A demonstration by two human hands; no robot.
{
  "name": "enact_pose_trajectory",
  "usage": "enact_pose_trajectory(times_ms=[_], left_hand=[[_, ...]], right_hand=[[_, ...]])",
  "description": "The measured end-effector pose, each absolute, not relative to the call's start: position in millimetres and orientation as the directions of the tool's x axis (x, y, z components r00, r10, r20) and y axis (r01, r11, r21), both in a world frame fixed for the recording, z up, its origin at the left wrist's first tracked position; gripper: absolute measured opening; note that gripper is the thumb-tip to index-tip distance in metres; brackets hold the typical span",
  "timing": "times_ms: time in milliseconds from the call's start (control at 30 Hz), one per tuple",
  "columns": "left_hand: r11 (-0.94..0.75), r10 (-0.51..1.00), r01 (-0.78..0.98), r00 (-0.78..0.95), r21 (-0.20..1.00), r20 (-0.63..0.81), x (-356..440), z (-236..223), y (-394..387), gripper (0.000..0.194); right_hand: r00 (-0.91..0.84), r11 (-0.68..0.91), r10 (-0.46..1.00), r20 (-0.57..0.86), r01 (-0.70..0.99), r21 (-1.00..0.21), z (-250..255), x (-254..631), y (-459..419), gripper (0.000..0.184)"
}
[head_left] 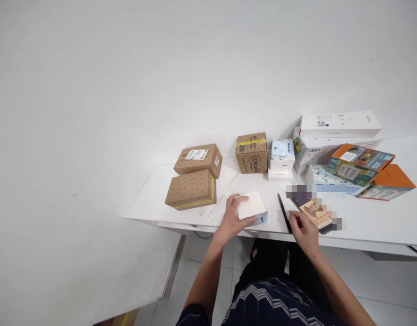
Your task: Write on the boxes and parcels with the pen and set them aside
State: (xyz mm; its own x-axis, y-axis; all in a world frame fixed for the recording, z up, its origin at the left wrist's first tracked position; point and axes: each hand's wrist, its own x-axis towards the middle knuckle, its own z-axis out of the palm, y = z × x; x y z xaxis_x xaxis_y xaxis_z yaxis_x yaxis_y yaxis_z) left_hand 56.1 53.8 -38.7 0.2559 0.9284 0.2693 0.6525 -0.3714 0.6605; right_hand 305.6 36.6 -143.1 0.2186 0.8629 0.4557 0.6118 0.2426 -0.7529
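Note:
My left hand (233,216) is wrapped round a small white box (251,206) that rests on the white table (364,217) near its front edge. My right hand (303,228) lies at the table's front edge, fingers curled by the near end of a thin black tool (283,211). I cannot make out whether the fingers grip that tool. A dark booklet with a picture (315,213) lies just beyond my right hand.
Two brown cartons (191,189) (199,159) sit at the table's left end, a third carton with yellow tape (252,153) behind the middle. A tissue pack (282,154), white boxes (339,124) and orange and teal boxes (361,163) crowd the right. A white wall stands behind.

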Motion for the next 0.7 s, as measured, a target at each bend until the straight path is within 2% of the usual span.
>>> enact_pose_trajectory(times_ms=[100,167,300,400,533,633,700], left_hand=[[-0.358,0.930,0.714,0.218,0.602,0.295,60,-40,48,0.060],[-0.376,0.916,0.746,0.209,0.550,0.342,62,-39,45,0.054],[-0.438,0.847,0.793,0.207,0.423,0.489,68,-40,40,0.038],[-0.484,0.772,0.815,0.227,0.318,0.594,72,-42,35,0.028],[-0.461,0.723,0.855,0.209,0.235,0.658,79,-42,26,0.024],[-0.460,0.680,0.863,0.192,0.207,0.708,85,-41,21,0.027],[-0.498,0.638,0.845,0.204,0.196,0.742,88,-41,19,0.030]], right_hand=[[0.165,0.215,0.892,0.421,0.664,-0.716,-144,305,46,0.030],[0.132,0.170,0.910,0.393,0.746,-0.644,-143,303,54,0.035],[0.059,0.057,0.977,0.205,0.853,-0.518,-138,297,68,0.036],[0.030,0.028,0.995,0.097,0.839,-0.543,-135,296,74,0.036],[0.006,0.048,0.996,0.087,0.793,-0.608,-130,302,74,0.039],[-0.006,0.066,0.996,0.090,0.723,-0.688,-123,310,70,0.038],[0.015,0.039,0.998,0.061,0.614,-0.788,-118,316,68,0.039]])
